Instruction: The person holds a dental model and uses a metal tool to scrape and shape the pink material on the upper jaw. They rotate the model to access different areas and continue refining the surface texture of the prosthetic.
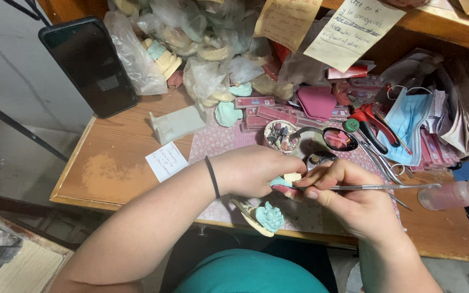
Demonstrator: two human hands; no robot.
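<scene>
Teal plaster and pink wax: the small cast (281,182) sits pinched in my left hand (251,171), fingers closed round it, just above the tabletop (115,163) edge. My right hand (348,198) grips a steel spatula (386,187) pen-fashion, handle pointing to 3 o'clock, tip on the wax. I judge I'm mid-carving; next calls for a light, steady stroke. Another cast (267,218) lies at 6 o'clock.
</scene>
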